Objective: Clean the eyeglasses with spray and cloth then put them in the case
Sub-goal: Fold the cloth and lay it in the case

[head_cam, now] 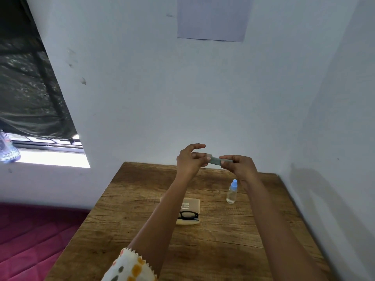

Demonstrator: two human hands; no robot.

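We see two arms stretched over the wooden table point(121, 199), both bare from the hands back along the forearms. Our left hand point(189, 161) and right hand point(238, 166), above the table's far edge, are bare too; their nails are too small for us to tell any detail. One piece of clothing shows: a sleeve point(129, 266) on the left arm, over the table's near edge. It is off-white fabric scattered with rounded spots in mustard orange and dull grey-green, and its hem is cut in a fine zigzag. The right arm stays bare across the table's near right corner, as far as we can see.
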